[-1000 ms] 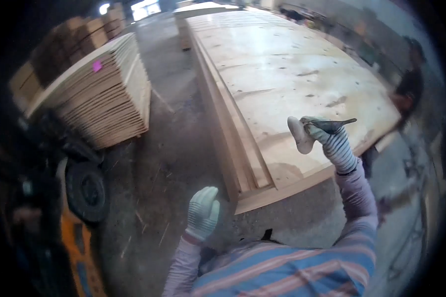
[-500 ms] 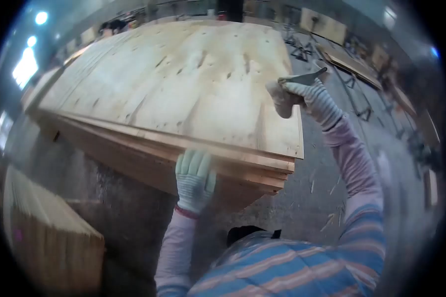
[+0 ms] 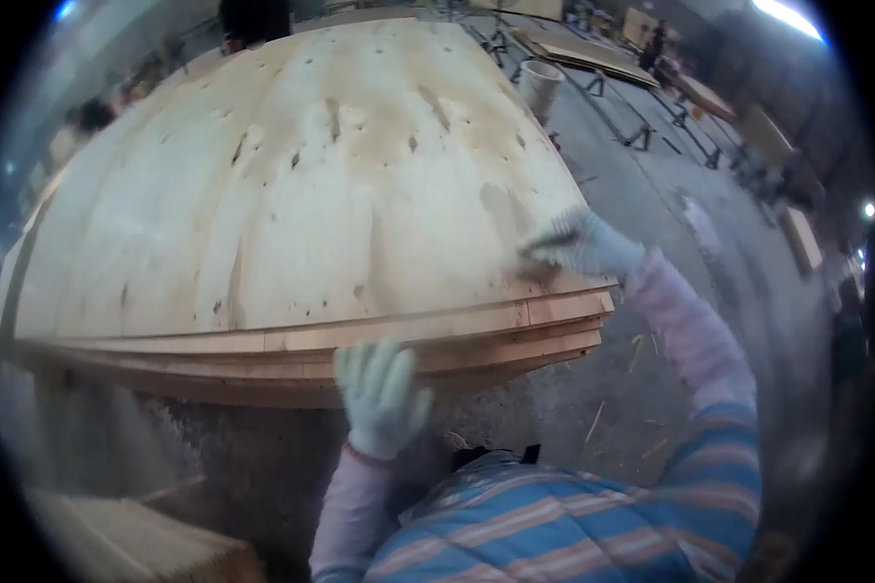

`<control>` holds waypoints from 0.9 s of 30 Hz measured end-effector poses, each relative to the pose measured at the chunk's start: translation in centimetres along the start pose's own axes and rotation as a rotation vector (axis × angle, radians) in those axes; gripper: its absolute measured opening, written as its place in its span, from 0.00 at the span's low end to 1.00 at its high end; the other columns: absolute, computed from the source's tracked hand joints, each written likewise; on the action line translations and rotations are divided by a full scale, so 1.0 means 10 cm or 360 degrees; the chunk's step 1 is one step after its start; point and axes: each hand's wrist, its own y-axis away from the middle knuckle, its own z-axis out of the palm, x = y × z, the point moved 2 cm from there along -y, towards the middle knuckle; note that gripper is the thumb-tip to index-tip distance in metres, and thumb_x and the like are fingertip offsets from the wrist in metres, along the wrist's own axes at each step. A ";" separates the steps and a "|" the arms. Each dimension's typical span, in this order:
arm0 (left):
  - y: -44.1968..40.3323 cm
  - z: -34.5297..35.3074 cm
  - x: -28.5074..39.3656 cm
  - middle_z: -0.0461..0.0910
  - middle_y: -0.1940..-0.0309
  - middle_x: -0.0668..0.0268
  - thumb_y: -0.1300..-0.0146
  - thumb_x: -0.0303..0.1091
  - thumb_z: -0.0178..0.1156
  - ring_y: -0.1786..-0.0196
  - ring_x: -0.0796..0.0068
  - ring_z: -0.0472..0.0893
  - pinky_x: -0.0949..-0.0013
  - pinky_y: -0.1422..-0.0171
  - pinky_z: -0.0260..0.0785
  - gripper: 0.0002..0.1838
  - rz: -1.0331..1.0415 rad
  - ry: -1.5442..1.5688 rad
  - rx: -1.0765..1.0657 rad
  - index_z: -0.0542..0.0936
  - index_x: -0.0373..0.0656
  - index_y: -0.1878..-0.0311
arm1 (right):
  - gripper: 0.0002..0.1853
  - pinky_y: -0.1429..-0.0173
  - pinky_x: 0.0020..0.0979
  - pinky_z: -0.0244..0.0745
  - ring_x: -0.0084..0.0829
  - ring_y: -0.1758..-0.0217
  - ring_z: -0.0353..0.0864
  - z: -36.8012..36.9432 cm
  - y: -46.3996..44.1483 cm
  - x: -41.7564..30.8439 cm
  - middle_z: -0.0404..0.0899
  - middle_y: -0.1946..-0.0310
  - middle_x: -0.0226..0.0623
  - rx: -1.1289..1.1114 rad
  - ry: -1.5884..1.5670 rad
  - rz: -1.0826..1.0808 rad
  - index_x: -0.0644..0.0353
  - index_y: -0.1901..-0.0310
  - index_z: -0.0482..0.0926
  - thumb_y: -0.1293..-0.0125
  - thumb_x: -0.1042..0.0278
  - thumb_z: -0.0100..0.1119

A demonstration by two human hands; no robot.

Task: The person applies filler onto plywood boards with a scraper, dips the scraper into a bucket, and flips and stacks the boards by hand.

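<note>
A stack of plywood sheets (image 3: pixel 301 228) lies in front of me, its top face pale with dark knots. At the near edge, my left hand (image 3: pixel 379 398) wears a white striped glove, with fingers stretched out and spread against the stack's side. My gloved right hand (image 3: pixel 593 245) is low over the near right corner of the top sheet. Its fingers are closed round a flat scraper (image 3: pixel 551 243), dark and smeared by motion. A greyish-brown stain (image 3: pixel 506 209) marks the wood just beyond that hand.
Another stack of boards (image 3: pixel 136 539) stands at the lower left. A pale bucket (image 3: pixel 540 85) is on the floor past the far right side. Metal stands (image 3: pixel 642 136) and panels (image 3: pixel 588 56) are farther right. Wood slivers (image 3: pixel 595 420) litter the floor.
My right hand has come down and left from beside the stack to the top sheet's near right corner. The view has turned right; my left hand stays at the near edge.
</note>
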 end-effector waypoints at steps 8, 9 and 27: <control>0.77 -1.44 -2.20 0.69 0.35 0.49 0.30 0.31 0.48 0.29 0.44 0.63 0.45 0.25 0.53 0.23 -0.0233 -0.0586 0.0531 0.67 0.31 0.34 | 0.13 0.49 0.29 0.79 0.25 0.58 0.84 1.00 0.74 -1.24 0.87 0.61 0.34 0.0482 -0.0151 0.0228 0.60 0.52 0.84 0.38 0.69 0.67; 0.73 -1.52 -2.38 0.70 0.36 0.50 0.32 0.31 0.49 0.30 0.44 0.64 0.45 0.26 0.53 0.23 -0.0208 -0.0589 0.0504 0.68 0.32 0.36 | 0.13 0.49 0.30 0.79 0.25 0.57 0.84 1.08 0.58 -1.49 0.86 0.60 0.34 0.0614 -0.0241 0.0253 0.61 0.52 0.84 0.38 0.69 0.67; 0.50 -1.70 -3.09 0.82 0.49 0.57 0.42 0.44 0.53 0.45 0.55 0.79 0.48 0.32 0.62 0.21 -0.0475 -0.0431 0.0210 0.82 0.40 0.52 | 0.17 0.53 0.39 0.81 0.35 0.55 0.85 1.22 -7.11 -0.01 0.86 0.61 0.38 0.0920 -0.0257 0.0161 0.61 0.56 0.83 0.43 0.59 0.66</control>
